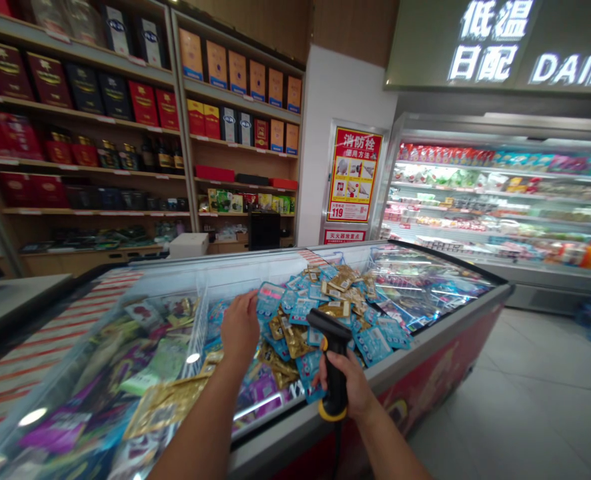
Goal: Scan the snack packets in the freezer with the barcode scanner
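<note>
My right hand (348,380) is wrapped round the handle of a black and yellow barcode scanner (334,380), its head pointing up and to the left. A cord runs down from the grip. Just left of it, my left hand (240,327) is closed, with the fingertips at the edge of a blue packet (269,300) that it seems to pinch. The thumb is mostly hidden. Beyond both hands lies a heap of blue packets (381,345) and gold packets (294,337), piled on the chest freezer (320,417).
Bagged goods fill the freezer's left part, and a large gold bag (163,403) lies near my left forearm. Shelves of boxed bottles (88,90) stand behind. A lit refrigerated display (500,193) is at the back right, with tiled floor (515,393) before it.
</note>
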`<act>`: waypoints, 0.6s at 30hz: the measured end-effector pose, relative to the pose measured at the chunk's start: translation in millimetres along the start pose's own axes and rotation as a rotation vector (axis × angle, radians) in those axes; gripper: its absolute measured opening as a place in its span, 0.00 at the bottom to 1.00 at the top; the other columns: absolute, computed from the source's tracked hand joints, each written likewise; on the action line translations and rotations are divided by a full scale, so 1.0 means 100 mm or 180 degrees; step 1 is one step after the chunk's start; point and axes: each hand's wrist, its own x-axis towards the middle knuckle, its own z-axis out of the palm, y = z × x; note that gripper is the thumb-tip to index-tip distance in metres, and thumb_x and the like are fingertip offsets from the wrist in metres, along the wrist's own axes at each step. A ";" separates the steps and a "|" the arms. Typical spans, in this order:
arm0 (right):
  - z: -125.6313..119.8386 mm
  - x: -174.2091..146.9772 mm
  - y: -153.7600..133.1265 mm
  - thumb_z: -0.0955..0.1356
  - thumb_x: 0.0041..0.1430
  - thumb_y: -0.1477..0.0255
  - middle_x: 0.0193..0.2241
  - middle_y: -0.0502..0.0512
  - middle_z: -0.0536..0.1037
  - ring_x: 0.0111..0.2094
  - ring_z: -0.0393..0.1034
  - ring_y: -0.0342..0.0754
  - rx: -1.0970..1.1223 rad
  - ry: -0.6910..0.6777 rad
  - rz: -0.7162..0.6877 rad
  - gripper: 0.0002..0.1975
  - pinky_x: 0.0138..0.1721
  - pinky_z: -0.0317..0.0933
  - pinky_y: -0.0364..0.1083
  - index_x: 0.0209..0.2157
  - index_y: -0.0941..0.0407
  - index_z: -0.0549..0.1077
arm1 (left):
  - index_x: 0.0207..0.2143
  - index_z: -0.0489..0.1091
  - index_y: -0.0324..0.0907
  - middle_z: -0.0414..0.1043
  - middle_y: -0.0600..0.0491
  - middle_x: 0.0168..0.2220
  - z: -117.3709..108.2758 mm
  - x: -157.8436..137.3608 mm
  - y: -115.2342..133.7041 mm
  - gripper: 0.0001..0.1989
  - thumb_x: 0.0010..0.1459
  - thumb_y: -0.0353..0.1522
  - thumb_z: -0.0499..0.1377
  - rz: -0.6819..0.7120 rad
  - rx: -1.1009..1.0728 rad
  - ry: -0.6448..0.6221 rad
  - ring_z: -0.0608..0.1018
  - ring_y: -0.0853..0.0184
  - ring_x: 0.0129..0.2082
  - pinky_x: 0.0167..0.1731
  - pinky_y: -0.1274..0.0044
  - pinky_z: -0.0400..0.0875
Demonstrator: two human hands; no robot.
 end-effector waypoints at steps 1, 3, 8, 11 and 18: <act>0.00 0.00 0.00 0.67 0.55 0.67 0.16 0.47 0.68 0.16 0.62 0.41 0.0012 -0.0010 -0.0005 0.10 0.26 0.65 0.47 0.34 0.60 0.68 | 0.43 0.70 0.42 0.73 0.48 0.42 -0.01 0.00 0.01 0.17 0.62 0.37 0.45 -0.0178 -0.0030 -0.0015 0.74 0.60 0.42 0.42 0.71 0.65; 0.00 0.00 0.01 0.67 0.55 0.67 0.17 0.47 0.68 0.15 0.62 0.41 0.0044 -0.0023 -0.0015 0.10 0.26 0.65 0.47 0.35 0.60 0.69 | 0.43 0.68 0.42 0.73 0.47 0.41 -0.03 0.01 0.04 0.16 0.62 0.38 0.46 -0.0586 -0.0171 -0.0049 0.76 0.61 0.38 0.38 0.72 0.66; 0.01 0.00 0.00 0.67 0.54 0.67 0.17 0.47 0.68 0.15 0.62 0.40 0.0048 -0.0043 -0.0021 0.12 0.25 0.65 0.46 0.37 0.60 0.69 | 0.45 0.62 0.41 0.73 0.50 0.34 -0.06 0.06 0.12 0.13 0.59 0.35 0.49 -0.1481 -0.1218 0.0029 0.75 0.68 0.23 0.27 0.76 0.66; 0.01 0.00 -0.01 0.67 0.55 0.67 0.17 0.47 0.68 0.15 0.61 0.40 0.0019 -0.0037 -0.0022 0.13 0.24 0.65 0.45 0.39 0.61 0.70 | 0.47 0.60 0.42 0.72 0.52 0.35 -0.03 0.07 0.11 0.17 0.54 0.33 0.54 -0.1865 -0.2129 0.0054 0.76 0.68 0.25 0.27 0.77 0.68; 0.01 0.00 0.00 0.67 0.55 0.67 0.18 0.47 0.68 0.16 0.61 0.40 0.0040 -0.0090 0.0000 0.14 0.25 0.65 0.46 0.41 0.60 0.70 | 0.39 0.70 0.39 0.75 0.52 0.29 0.01 0.07 0.03 0.22 0.42 0.42 0.63 -0.1797 -0.2664 -0.0505 0.76 0.65 0.28 0.28 0.76 0.68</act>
